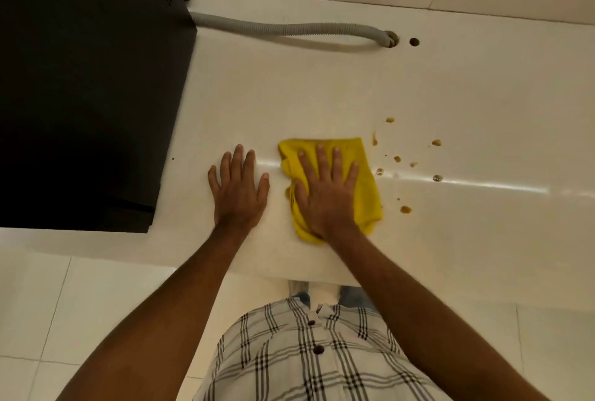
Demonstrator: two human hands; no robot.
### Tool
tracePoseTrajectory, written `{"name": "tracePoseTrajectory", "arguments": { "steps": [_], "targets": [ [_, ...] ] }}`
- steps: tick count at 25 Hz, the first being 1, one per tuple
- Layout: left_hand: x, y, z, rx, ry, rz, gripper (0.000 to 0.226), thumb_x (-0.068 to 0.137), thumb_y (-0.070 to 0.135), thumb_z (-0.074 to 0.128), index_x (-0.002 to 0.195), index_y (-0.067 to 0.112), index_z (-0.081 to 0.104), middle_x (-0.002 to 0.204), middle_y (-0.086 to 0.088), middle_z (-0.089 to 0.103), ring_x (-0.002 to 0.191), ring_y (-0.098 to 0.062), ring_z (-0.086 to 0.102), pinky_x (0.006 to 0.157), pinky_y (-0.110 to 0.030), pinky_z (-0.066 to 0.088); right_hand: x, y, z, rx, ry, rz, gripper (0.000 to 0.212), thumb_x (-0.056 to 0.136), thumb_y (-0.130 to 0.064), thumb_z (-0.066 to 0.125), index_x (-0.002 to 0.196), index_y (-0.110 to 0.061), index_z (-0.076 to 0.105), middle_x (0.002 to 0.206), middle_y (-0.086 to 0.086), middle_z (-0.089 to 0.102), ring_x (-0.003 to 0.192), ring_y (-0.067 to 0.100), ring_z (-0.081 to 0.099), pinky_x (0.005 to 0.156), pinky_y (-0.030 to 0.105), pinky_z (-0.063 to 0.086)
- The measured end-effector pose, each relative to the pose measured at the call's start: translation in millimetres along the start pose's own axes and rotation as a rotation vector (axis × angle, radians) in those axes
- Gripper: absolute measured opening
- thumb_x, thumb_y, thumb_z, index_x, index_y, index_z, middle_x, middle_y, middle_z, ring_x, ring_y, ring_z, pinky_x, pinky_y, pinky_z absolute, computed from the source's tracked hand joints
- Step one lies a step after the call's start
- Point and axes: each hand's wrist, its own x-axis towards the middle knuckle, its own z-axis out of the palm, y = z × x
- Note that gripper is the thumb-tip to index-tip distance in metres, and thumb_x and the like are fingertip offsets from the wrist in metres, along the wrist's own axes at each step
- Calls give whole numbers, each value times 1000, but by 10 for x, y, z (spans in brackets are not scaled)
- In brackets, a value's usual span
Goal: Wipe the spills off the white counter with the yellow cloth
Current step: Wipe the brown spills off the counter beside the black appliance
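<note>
A yellow cloth (365, 185) lies crumpled on the white counter (322, 88) near its front edge. My right hand (326, 194) presses flat on the cloth with fingers spread. My left hand (238, 188) rests flat on the bare counter just left of the cloth, holding nothing. Several small brown spill drops (405, 209) and a few clear droplets (437, 178) are scattered on the counter to the right of the cloth. One brown smear (374, 140) sits close to the cloth's upper right corner.
A large black appliance (83, 88) fills the counter's left side. A grey corrugated hose (289, 29) runs from it along the back into a hole (391, 38); a second small hole (414, 42) lies beside it. White floor tiles (64, 304) show below the counter edge.
</note>
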Motion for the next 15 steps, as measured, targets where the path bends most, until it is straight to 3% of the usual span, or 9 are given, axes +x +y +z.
{"name": "tracePoseTrajectory", "arguments": {
  "steps": [7,11,15],
  "targets": [
    [-31,2,-7,-23,2,16,62,105,51,27,156,16,36,165,-13,35,150,-37,35,121,-61,27,-915,530,-85,-50,-20,-95,67,105,-62,25,166,-38,10,176,0,14,164,33,6,124,68,14],
    [-31,13,3,-27,10,24,62,106,51,25,157,16,34,165,-13,34,152,-36,33,122,-60,26,-888,1291,-302,-107,-41,120,65,106,-60,20,166,-38,7,176,-1,11,164,32,7,127,67,9],
    [-34,7,10,-41,10,14,62,106,52,27,157,16,34,166,-12,33,153,-36,32,123,-60,25,-566,2056,-617,-80,-75,368,68,103,-58,16,166,-32,17,175,5,20,161,38,15,124,72,12]
  ]
}}
